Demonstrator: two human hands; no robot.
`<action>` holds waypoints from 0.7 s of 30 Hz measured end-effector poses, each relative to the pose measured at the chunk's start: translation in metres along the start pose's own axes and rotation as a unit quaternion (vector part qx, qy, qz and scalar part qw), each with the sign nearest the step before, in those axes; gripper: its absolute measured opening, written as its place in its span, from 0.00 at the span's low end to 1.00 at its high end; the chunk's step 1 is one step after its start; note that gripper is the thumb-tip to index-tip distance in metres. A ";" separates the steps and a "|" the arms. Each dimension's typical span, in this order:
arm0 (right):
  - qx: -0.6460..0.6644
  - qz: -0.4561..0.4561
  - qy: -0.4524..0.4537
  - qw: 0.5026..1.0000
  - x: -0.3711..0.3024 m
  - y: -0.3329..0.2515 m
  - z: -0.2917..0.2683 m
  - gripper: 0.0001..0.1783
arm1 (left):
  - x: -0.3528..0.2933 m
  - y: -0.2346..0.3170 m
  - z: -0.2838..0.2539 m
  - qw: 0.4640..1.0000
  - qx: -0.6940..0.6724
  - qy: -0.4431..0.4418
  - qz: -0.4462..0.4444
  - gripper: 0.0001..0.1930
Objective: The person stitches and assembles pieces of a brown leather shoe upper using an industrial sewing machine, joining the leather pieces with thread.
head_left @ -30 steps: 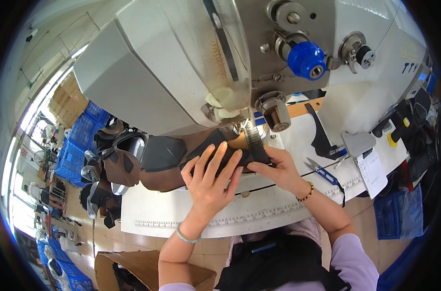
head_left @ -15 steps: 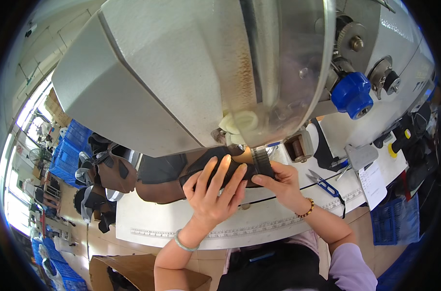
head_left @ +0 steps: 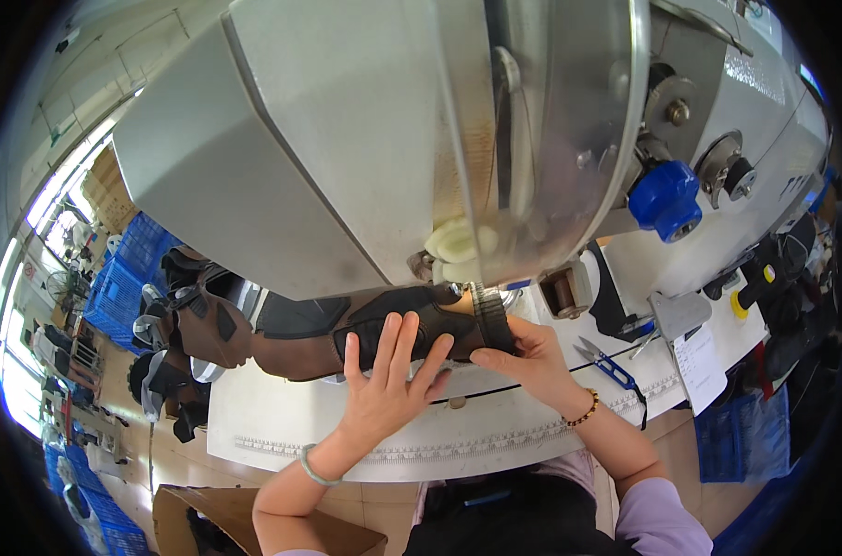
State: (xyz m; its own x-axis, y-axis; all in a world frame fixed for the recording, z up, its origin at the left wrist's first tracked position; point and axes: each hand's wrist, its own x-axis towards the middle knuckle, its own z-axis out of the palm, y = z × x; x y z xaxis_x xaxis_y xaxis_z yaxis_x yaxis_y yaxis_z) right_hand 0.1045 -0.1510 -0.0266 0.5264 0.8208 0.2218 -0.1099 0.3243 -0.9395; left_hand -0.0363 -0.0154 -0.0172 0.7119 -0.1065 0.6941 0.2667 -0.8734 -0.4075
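Observation:
A brown and black shoe upper (head_left: 296, 354) lies on the white table under the sewing machine's head (head_left: 347, 111). My left hand (head_left: 389, 385) rests on its black middle part with the fingers stretched out and somewhat spread. At the right end, my right hand (head_left: 534, 363) pinches the ribbed black edge between thumb and fingers. That end sits close under the machine's clear guard (head_left: 555, 139). The needle area is mostly hidden behind the guard and a pale, ring-like piece (head_left: 460, 239).
Blue-handled snips (head_left: 612, 368) lie right of my right hand. A ruler strip (head_left: 439, 452) runs along the table's front. More brown uppers (head_left: 208, 324) hang at the left. A blue knob (head_left: 666, 199) juts from the machine. A cardboard box (head_left: 175, 519) stands below left.
My left hand has slid a little left and down on the upper, its fingers straighter, showing more of the black part. My right hand keeps its pinch. The whole view has shifted slightly.

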 end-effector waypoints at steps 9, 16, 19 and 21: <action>0.106 0.054 -0.018 0.993 0.002 -0.005 0.006 0.12 | -0.004 -0.002 0.030 0.985 0.149 0.058 0.070 0.20; 0.164 0.078 0.003 0.983 -0.004 -0.007 0.012 0.11 | -0.005 -0.009 0.037 0.974 0.174 0.096 0.111 0.17; 0.161 0.059 -0.003 0.985 -0.005 -0.012 0.017 0.13 | 0.002 -0.015 0.036 0.965 0.152 0.163 0.139 0.15; 0.138 0.048 -0.005 0.989 -0.007 -0.012 0.016 0.14 | 0.007 -0.012 0.023 0.978 0.110 0.137 0.113 0.19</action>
State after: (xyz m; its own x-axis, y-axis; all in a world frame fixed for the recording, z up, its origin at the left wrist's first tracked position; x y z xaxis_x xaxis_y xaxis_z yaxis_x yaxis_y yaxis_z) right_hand 0.0883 -0.1527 -0.0126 0.4943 0.8581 0.1395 -0.3848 0.3598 -0.8500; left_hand -0.0195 0.0052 -0.0211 0.5759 -0.4350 0.6922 0.2768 -0.6929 -0.6658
